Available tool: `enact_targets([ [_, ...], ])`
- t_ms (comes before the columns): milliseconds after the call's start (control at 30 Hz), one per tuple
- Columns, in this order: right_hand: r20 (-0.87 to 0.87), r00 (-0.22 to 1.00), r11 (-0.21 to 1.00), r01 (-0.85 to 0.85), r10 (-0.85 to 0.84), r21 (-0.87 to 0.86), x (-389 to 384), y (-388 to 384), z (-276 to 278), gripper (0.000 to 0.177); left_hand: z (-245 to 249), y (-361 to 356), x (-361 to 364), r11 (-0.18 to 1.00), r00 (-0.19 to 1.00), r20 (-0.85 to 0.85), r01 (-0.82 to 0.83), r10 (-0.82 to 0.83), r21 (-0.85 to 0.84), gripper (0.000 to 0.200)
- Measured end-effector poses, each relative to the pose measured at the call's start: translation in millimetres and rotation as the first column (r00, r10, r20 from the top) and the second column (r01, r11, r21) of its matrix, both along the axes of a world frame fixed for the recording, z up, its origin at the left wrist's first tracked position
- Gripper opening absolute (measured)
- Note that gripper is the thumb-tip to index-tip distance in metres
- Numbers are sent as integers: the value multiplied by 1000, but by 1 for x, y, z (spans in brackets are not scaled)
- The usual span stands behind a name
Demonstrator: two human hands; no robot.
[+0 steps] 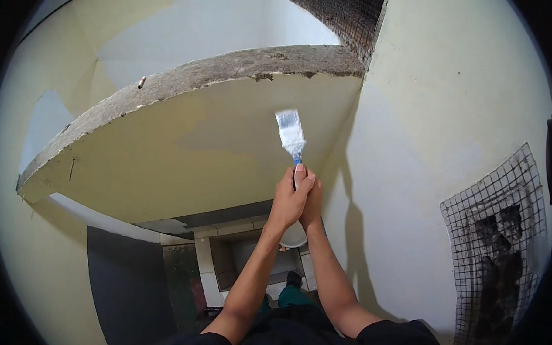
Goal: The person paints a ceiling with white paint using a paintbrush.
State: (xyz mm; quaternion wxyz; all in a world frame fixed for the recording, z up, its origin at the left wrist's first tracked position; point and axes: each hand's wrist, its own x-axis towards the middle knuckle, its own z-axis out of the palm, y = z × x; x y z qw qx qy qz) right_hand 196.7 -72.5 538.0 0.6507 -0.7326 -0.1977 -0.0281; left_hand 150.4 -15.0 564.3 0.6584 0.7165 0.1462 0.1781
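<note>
A paintbrush (292,134) with white paint over its bristles and ferrule points up, its bristle tips in front of the yellowish face of a low wall (226,125). Its handle runs down between my two hands. My left hand (289,199) is closed on the handle, its thumb along it. My right hand (311,198) is closed too, pressed against the left one around the handle. Whether the bristles touch the wall I cannot tell. Below my hands, between my forearms, a round pale container (294,235) shows in part.
The low wall has a rough bare top edge (224,71) with a small brown object (142,83) on it. At right stands a partly whitened wall (386,199) with a wire-mesh patch (497,250). A tiled basin (230,259) and my foot (294,279) are below.
</note>
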Motion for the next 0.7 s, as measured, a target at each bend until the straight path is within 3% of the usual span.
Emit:
enact_targets([
  [100, 6, 1000, 1000, 0, 0, 10, 5, 5, 23, 40, 16, 0, 5, 998, 991, 132, -24, 31, -57, 34],
  [200, -126, 992, 998, 11, -2, 69, 19, 14, -17, 40, -18, 9, 22, 994, 995, 68, -64, 70, -85, 46],
  [233, -62, 998, 999, 24, -23, 25, 21, 12, -36, 43, -32, 9, 26, 996, 998, -13, -60, 59, -71, 44],
  [333, -170, 982, 988, 58, -81, -140, 21, 2, -118, 48, -91, 3, 27, 998, 971, -234, -50, 41, -34, 40],
  [400, -298, 949, 986, 55, -101, -161, 9, -12, -134, 51, -136, -4, 27, 999, 937, -347, -49, 42, -12, 43],
  [467, -392, 911, 979, 56, -130, -195, 10, -19, -146, 52, -157, -13, 28, 995, 941, -337, -54, 24, -80, 45],
  [533, -458, 872, 967, 62, -173, -246, 15, -26, -155, 53, -151, -21, 30, 993, 945, -326, -58, 22, -101, 45],
  [633, -329, 936, 983, 73, -126, -169, 37, -32, -137, 52, -124, -25, 48, 996, 963, -270, -36, 13, -79, 45],
  [700, -326, 935, 990, 139, -139, -23, 48, -31, -111, 51, -103, -26, 62, 996, 980, -198, 8, -26, -91, 45],
])
